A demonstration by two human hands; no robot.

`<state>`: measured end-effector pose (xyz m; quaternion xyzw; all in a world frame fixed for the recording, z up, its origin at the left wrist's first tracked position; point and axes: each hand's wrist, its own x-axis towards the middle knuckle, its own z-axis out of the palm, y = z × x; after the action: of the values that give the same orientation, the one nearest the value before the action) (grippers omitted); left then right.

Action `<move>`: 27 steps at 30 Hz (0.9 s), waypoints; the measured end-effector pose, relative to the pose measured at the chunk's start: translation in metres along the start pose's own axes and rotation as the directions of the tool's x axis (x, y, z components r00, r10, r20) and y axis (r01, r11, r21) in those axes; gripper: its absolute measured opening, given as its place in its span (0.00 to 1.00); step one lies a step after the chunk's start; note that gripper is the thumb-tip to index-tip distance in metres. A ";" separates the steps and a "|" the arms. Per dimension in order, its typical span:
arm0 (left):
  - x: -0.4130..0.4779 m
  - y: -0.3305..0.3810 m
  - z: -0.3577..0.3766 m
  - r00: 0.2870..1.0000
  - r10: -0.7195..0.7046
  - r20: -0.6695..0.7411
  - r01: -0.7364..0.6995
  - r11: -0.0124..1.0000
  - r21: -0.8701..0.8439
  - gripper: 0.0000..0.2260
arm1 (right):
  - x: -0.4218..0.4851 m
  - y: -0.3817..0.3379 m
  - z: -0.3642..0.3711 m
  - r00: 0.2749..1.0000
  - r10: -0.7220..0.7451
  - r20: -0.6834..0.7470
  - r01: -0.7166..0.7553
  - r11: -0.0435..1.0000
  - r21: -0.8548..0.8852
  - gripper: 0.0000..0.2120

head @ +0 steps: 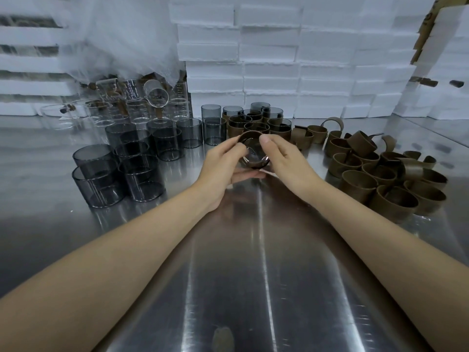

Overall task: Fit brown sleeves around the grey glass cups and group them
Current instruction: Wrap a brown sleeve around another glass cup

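My left hand (223, 168) and right hand (281, 158) both grip 1 grey glass cup (253, 154), fingers curled round its brown sleeve (250, 134), above the steel table (253, 275). Sleeved cups (256, 123) grouped just behind; bare grey cups (119, 171) left; loose sleeves (375, 174) right.

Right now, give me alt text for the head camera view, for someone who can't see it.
The left hand and right hand hold a grey glass cup wearing a brown sleeve over a steel table. Bare grey cups stand left, loose brown sleeves lie right, and sleeved cups are grouped behind.
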<state>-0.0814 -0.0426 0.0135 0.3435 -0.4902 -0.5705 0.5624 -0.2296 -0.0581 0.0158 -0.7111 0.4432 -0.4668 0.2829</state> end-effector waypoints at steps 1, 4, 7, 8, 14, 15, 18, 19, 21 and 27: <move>0.000 0.000 0.000 1.000 0.005 0.002 -0.005 1.000 0.014 0.12 | -0.001 0.001 0.002 0.999 0.027 0.025 -0.027 0.999 0.032 0.12; 0.000 0.000 -0.001 1.000 0.011 -0.007 -0.011 0.999 0.044 0.12 | -0.001 0.000 0.004 0.992 0.104 0.070 -0.115 0.980 0.162 0.15; 0.000 0.000 0.001 1.000 0.013 0.000 -0.013 0.998 0.061 0.12 | -0.002 -0.003 -0.003 0.989 0.128 0.067 -0.140 0.967 0.212 0.12; -0.001 -0.001 0.002 1.000 0.016 0.004 -0.017 0.998 0.066 0.13 | -0.002 -0.002 -0.004 0.993 0.106 0.045 -0.112 0.981 0.158 0.13; -0.002 -0.001 0.002 0.999 0.032 -0.002 -0.032 0.996 0.087 0.17 | 0.000 0.000 -0.008 0.997 -0.056 0.052 0.070 0.946 -0.315 0.17; -0.003 -0.001 0.002 0.999 0.036 -0.004 -0.036 0.995 0.093 0.17 | 0.001 0.000 -0.010 0.996 -0.068 0.060 0.085 0.922 -0.377 0.18; -0.003 0.000 0.003 0.999 0.044 -0.013 -0.042 0.992 0.119 0.17 | 0.002 -0.002 -0.014 0.993 -0.062 0.097 0.098 0.891 -0.442 0.18; -0.004 0.000 0.003 0.999 0.047 -0.012 -0.045 0.991 0.127 0.17 | 0.002 -0.002 -0.014 0.992 -0.062 0.108 0.105 0.882 -0.459 0.17; -0.004 0.001 0.004 0.999 0.053 -0.002 -0.053 0.989 0.138 0.18 | 0.001 -0.004 -0.015 0.990 -0.079 0.120 0.128 0.866 -0.483 0.17; -0.005 0.000 0.004 0.997 0.066 0.031 -0.070 0.986 0.151 0.19 | 0.001 -0.005 -0.018 0.979 -0.144 0.142 0.195 0.854 -0.482 0.16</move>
<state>-0.0847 -0.0372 0.0136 0.3611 -0.5509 -0.5160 0.5475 -0.2445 -0.0567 0.0273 -0.8184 0.4683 -0.3250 0.0719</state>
